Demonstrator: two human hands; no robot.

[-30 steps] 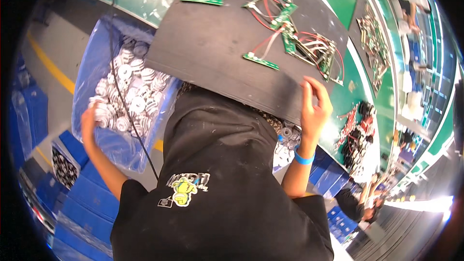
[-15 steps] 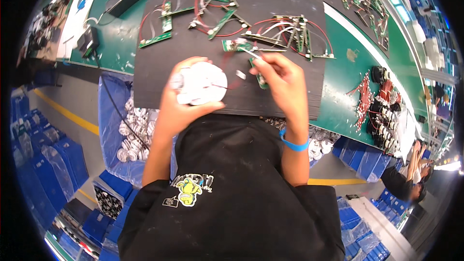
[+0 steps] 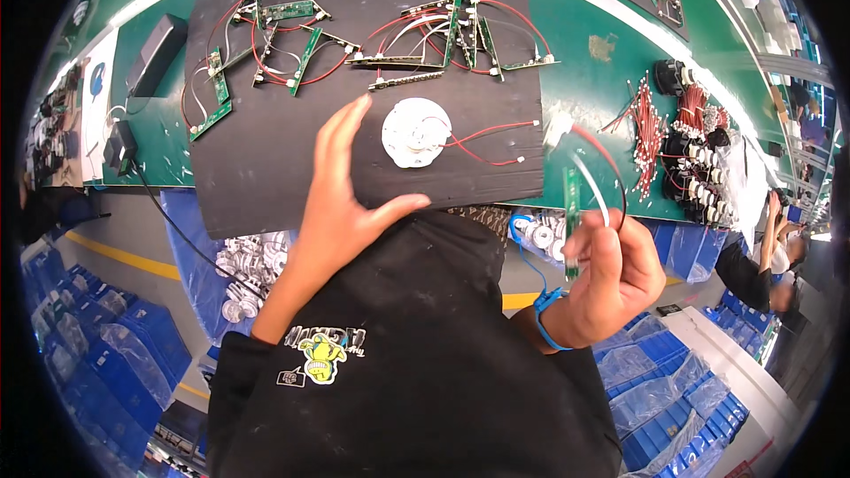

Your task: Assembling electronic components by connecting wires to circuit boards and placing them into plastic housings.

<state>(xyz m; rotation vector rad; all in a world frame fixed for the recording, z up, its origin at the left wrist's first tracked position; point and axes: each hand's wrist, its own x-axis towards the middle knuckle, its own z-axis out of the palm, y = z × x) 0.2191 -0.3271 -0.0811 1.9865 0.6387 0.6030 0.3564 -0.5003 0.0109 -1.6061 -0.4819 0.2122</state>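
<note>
On the black mat (image 3: 292, 150) lies a white round plastic housing (image 3: 414, 128), with thin red wires (image 3: 487, 133) trailing from it to the right. Just left of the housing is my left hand (image 3: 332, 195), its thumb and fingers spread, holding nothing. My right hand (image 3: 620, 279) is raised off the mat's right side, pinching a narrow green circuit board (image 3: 571, 199). A white lead and a dark red cable arc above those fingers to a blurred white connector (image 3: 560, 127). A blue wrist strap (image 3: 547, 319) circles my right wrist.
Several wired circuit boards (image 3: 460, 35) lie along the mat's far side. Bundles of red wires (image 3: 646, 137) rest on the green table to the right. A blue lined bin (image 3: 190, 239) with white round parts stands below the left edge. A black adapter (image 3: 119, 149) trails a cable.
My left hand has let go of the white housing, which now lies on the mat. My right hand has moved right and nearer, lifting the circuit board. The whole view has shifted.
</note>
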